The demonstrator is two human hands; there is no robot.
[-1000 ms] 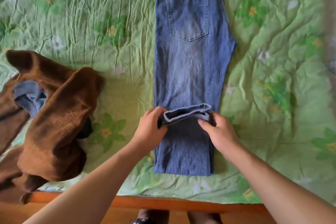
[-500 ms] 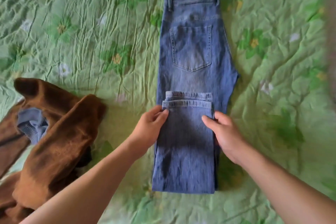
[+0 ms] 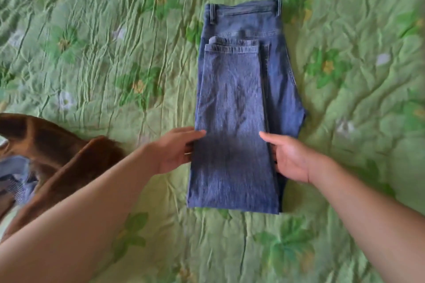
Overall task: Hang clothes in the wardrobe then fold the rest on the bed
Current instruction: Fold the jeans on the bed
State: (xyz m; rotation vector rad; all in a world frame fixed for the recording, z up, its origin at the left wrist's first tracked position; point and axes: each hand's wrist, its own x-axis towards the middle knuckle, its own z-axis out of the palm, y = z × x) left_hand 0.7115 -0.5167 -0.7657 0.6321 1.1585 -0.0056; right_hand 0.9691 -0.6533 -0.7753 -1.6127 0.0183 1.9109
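A pair of blue jeans (image 3: 239, 108) lies folded in half on the green bed cover, the leg hems lying just below the waistband at the far end. My left hand (image 3: 177, 150) holds the left edge of the folded legs, thumb on top and fingers tucked under the denim. On the opposite edge my right hand (image 3: 291, 156) does the same, thumb on top and fingers curled beneath. Both hands sit about midway along the folded legs.
A brown fuzzy garment (image 3: 66, 163) lies crumpled at the left, with a grey-blue ribbed piece (image 3: 16, 179) inside it. The green floral quilted cover (image 3: 345, 76) spreads all around the jeans.
The leg hems have been carried up from the mid-thigh to just below the waistband. Both hands have slid back down the sides of the folded legs. The view has shifted up the bed.
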